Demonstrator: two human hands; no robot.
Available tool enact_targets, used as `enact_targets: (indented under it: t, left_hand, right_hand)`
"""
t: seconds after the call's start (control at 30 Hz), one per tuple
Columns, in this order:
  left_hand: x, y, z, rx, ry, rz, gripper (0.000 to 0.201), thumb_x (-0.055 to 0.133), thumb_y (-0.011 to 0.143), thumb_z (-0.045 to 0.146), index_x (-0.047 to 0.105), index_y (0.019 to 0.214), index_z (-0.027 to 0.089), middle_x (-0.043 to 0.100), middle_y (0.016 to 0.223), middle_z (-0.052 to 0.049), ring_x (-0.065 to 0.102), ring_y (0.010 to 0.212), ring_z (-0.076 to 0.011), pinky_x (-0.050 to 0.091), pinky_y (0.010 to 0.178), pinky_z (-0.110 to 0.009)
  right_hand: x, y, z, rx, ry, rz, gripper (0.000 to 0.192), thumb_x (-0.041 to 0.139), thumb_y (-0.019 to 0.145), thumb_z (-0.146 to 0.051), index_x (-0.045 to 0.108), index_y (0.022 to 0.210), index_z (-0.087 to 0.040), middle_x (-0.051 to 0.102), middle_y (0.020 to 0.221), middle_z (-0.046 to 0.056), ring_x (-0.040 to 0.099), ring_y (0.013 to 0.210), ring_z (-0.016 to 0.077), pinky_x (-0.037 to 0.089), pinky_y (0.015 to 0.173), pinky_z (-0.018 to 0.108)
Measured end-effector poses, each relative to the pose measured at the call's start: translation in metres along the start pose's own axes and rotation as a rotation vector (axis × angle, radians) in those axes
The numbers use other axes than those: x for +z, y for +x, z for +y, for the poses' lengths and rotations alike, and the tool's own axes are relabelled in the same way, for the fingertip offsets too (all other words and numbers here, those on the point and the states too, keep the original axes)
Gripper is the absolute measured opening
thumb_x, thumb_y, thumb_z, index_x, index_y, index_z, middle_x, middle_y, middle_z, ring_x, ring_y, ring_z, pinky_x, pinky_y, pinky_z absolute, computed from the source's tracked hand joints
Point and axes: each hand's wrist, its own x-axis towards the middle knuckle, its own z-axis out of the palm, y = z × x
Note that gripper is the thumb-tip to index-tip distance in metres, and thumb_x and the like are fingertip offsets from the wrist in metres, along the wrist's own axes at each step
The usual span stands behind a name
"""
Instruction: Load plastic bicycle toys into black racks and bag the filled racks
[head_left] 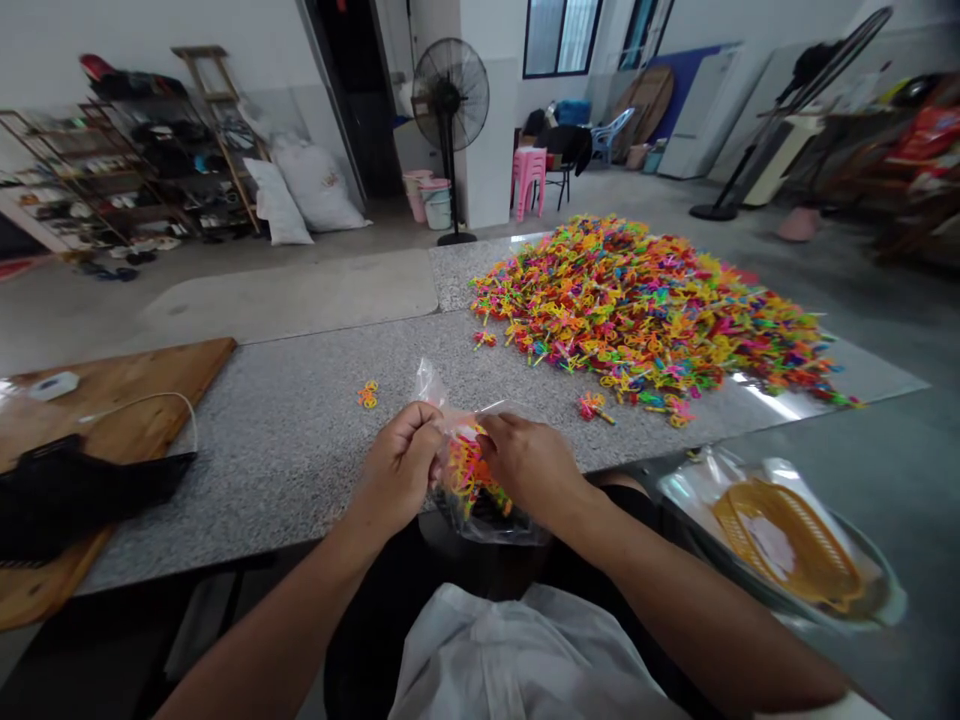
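Note:
A clear plastic bag (491, 530) hangs at the near edge of the grey speckled table, in front of my lap. Bright yellow, orange and pink plastic toys (471, 470) show through its side. My left hand (405, 455) is closed on the left side of the bag's mouth, with a corner of film sticking up above it. At the other side my right hand (529, 460) has its fingers curled at the bag's opening, closed on the film; the fingertips are partly hidden. One small orange and yellow toy (368, 394) lies on the table beyond my left hand.
A large heap of colourful plastic toys (637, 300) covers the table's far right, with a few loose ones before it. A wooden board (150, 385) with a black item (67, 495) lies left. At lower right a tub (892, 600) holds a yellow basket (787, 540).

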Motion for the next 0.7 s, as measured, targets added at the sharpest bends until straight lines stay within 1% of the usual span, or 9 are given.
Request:
enact_targets:
  t: [0.17,0.23,0.3,0.33,0.4,0.47,0.53,0.63,0.7]
  left_hand:
    - [-0.007,0.004,-0.002,0.030,-0.007,0.036,0.025,0.063,0.088,0.042,0.051,0.078,0.023,0.051,0.058,0.006,0.047,0.047,-0.0099,0.040,0.045,-0.021]
    - [-0.009,0.007,-0.002,0.043,-0.006,0.046,0.024,0.063,0.090,0.041,0.052,0.078,0.023,0.051,0.058,0.006,0.048,0.048,-0.0103,0.041,0.046,-0.022]
    - [-0.009,0.010,-0.002,0.057,-0.010,0.048,0.024,0.062,0.091,0.039,0.053,0.077,0.023,0.051,0.057,0.005,0.047,0.047,-0.0104,0.040,0.046,-0.022]
    - [-0.008,0.012,-0.002,0.066,-0.008,0.047,0.023,0.062,0.091,0.038,0.053,0.076,0.023,0.051,0.057,0.005,0.046,0.047,-0.0105,0.040,0.046,-0.022]
    - [-0.003,0.017,0.000,0.086,0.010,0.040,0.022,0.062,0.092,0.036,0.055,0.076,0.022,0.052,0.056,0.005,0.046,0.047,-0.0105,0.040,0.046,-0.022]
    - [0.004,0.024,0.005,0.105,0.030,0.028,0.020,0.062,0.092,0.035,0.057,0.077,0.022,0.053,0.056,0.005,0.047,0.048,-0.0105,0.039,0.047,-0.021]
    - [0.014,0.033,0.014,0.116,0.020,0.008,0.020,0.061,0.091,0.033,0.057,0.076,0.022,0.053,0.055,0.005,0.047,0.048,-0.0107,0.039,0.047,-0.021]
    - [0.038,0.044,0.032,0.136,-0.030,-0.011,0.019,0.058,0.090,0.033,0.056,0.075,0.023,0.051,0.054,0.005,0.045,0.047,-0.0116,0.037,0.045,-0.023]
    - [0.062,0.044,0.047,0.170,-0.012,-0.052,0.020,0.057,0.091,0.032,0.055,0.073,0.023,0.052,0.054,0.005,0.047,0.047,-0.0121,0.038,0.046,-0.024]
  right_hand:
    - [-0.002,-0.023,0.025,-0.109,0.261,0.231,0.028,0.051,0.111,-0.022,0.076,0.124,-0.021,0.082,0.113,0.009,0.079,0.100,0.0216,0.059,0.091,0.032]
    - [0.000,-0.038,0.035,-0.063,0.285,0.386,0.028,0.056,0.111,-0.032,0.074,0.130,-0.021,0.080,0.113,0.010,0.077,0.098,0.0231,0.061,0.091,0.035]
    - [0.005,-0.051,0.042,0.021,0.274,0.495,0.040,0.066,0.107,-0.043,0.069,0.139,-0.020,0.076,0.120,0.014,0.075,0.096,0.0254,0.062,0.089,0.040]
    - [0.008,-0.055,0.043,0.032,0.282,0.494,0.044,0.069,0.105,-0.046,0.068,0.140,-0.020,0.075,0.122,0.015,0.074,0.095,0.0256,0.062,0.087,0.040]
    - [0.014,-0.060,0.044,-0.033,0.352,0.392,0.031,0.066,0.107,-0.044,0.073,0.126,-0.021,0.075,0.115,0.013,0.073,0.090,0.0232,0.061,0.082,0.037]
    - [0.015,-0.063,0.042,-0.088,0.443,0.316,0.025,0.055,0.112,-0.034,0.075,0.103,-0.022,0.073,0.095,0.007,0.070,0.083,0.0202,0.058,0.077,0.032]
    - [0.009,-0.067,0.039,-0.043,0.514,0.372,0.032,0.049,0.114,-0.028,0.073,0.095,-0.022,0.069,0.084,0.004,0.068,0.080,0.0188,0.055,0.075,0.029]
    - [-0.009,-0.081,0.035,0.060,0.555,0.533,0.028,0.048,0.115,-0.029,0.075,0.112,-0.021,0.074,0.092,0.005,0.070,0.084,0.0186,0.057,0.079,0.029]
    - [-0.022,-0.096,0.030,0.080,0.488,0.586,0.030,0.054,0.113,-0.039,0.073,0.129,-0.021,0.077,0.104,0.008,0.073,0.093,0.0211,0.059,0.085,0.032]
